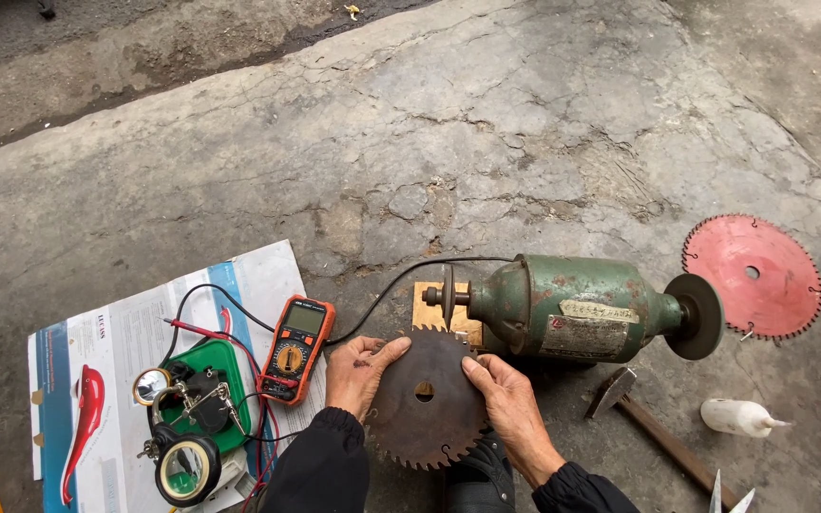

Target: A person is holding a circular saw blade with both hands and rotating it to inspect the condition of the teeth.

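A rusty circular saw blade with a centre hole is held flat between both hands. My left hand grips its left edge, thumb over the top rim. My right hand holds its right edge. Just beyond the blade lies a green bench motor on its side, with a bare shaft and flange pointing left over a small wooden block. A dark wheel sits on the motor's right end. A black cable runs from the motor toward the left.
A red saw blade lies on the concrete at right. A hammer and a white bottle lie near the motor. At left, an orange multimeter, a green soldering stand and a tape roll rest on flattened cardboard.
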